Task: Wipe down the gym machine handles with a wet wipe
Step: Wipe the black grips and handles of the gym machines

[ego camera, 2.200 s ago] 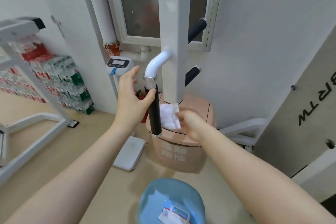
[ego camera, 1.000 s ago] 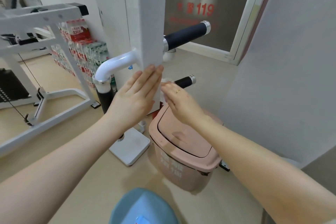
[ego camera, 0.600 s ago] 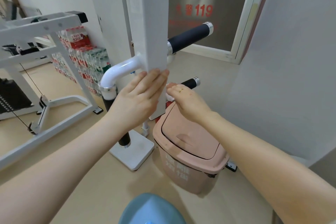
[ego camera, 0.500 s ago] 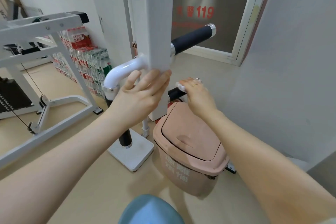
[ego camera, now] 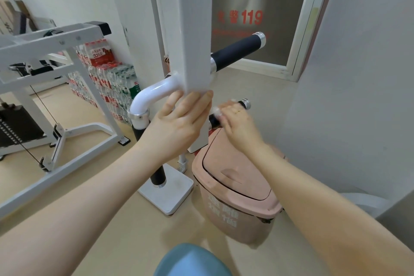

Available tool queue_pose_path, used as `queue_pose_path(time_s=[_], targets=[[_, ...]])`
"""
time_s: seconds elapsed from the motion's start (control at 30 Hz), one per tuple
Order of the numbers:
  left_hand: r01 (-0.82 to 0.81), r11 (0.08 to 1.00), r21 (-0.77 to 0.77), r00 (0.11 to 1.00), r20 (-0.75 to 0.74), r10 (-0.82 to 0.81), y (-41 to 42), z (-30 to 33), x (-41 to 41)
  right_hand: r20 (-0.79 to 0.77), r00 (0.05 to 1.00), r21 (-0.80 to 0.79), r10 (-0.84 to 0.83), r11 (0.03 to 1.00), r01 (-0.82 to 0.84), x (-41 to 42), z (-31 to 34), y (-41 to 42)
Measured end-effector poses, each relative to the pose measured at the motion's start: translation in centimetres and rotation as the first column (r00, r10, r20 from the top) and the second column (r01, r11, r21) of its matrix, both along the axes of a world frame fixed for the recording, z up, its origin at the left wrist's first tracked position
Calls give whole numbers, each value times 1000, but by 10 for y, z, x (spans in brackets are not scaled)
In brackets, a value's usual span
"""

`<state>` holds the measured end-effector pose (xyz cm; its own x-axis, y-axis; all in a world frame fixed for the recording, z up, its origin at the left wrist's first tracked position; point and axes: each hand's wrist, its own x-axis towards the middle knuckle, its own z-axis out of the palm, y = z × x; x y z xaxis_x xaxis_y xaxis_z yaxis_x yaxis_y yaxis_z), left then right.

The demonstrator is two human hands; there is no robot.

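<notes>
A white upright post (ego camera: 192,29) of the gym machine carries several black foam handles. My left hand (ego camera: 179,123) rests flat against the post's lower part, fingers straight. My right hand (ego camera: 237,122) is wrapped over the lower right handle (ego camera: 243,103), pressing a white wet wipe (ego camera: 216,110) round it; only a bit of the wipe shows at my fingertips. The upper right handle (ego camera: 237,51) sticks out bare. A left handle (ego camera: 156,176) hangs down from a white curved tube (ego camera: 152,94), partly behind my left wrist.
A pink lidded bin (ego camera: 235,190) stands right under my right hand. A white base plate (ego camera: 167,195) lies on the floor beside it. Another white machine frame (ego camera: 56,56) and stacked bottle packs (ego camera: 107,83) are to the left. A wall is close on the right.
My right hand left the hanging left handle, carried the wipe round the post and closed over the lower right handle. My left hand moved from that handle onto the post.
</notes>
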<state>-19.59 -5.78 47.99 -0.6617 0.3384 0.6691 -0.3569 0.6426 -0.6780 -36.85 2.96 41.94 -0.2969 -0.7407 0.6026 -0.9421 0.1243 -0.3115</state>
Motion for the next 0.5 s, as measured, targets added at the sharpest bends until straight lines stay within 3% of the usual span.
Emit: queue_pose_path(time_s=[0.07,0.1,0.17,0.27,0.3,0.43,0.5], targets=[[-5,1000,1,1000,-18,5,1,-1,1,-121,978,49,167,986,-162,10,2,3],[-9,1000,1,1000,-26,9,1,-1,1,-172,970,58,171,985,-163,6,6,5],[-10,1000,-1,999,-31,10,3,-1,0,-155,987,21,29,999,-26,-6,12,11],[-4,1000,-7,1000,-14,4,6,-1,-1,37,976,62,-216,975,214,-24,12,15],[2,1000,0,1000,-8,-2,7,-1,-1,48,976,44,-213,976,211,-22,11,14],[22,1000,20,1000,-15,-22,10,-2,2,-155,988,-111,-1,994,-17,-6,-2,14],[16,1000,24,1000,-21,-16,10,-2,2,-115,991,-151,-70,987,53,-14,-1,14]])
